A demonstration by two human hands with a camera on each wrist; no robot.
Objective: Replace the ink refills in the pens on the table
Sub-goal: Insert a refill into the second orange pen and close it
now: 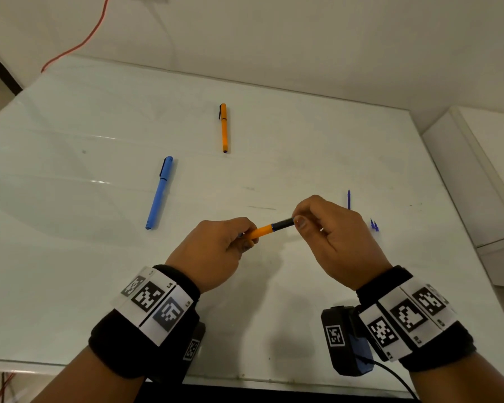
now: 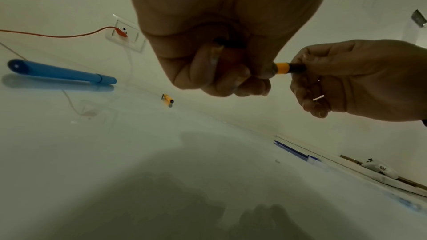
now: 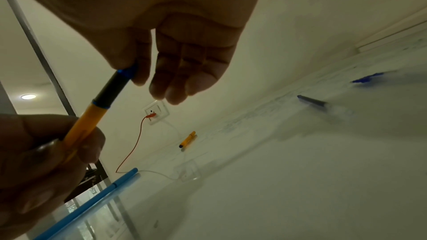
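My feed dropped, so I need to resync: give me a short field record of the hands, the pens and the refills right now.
held pen: orange pen, above the table
left hand: grips the orange barrel
right hand: pinches the black grip section
pens lying on the table: blue pen, second orange pen, both capped
refills: blue, on the table beyond the right hand

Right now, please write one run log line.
left hand: grips orange pen | right hand: pinches its black end | table: blue pen, refills
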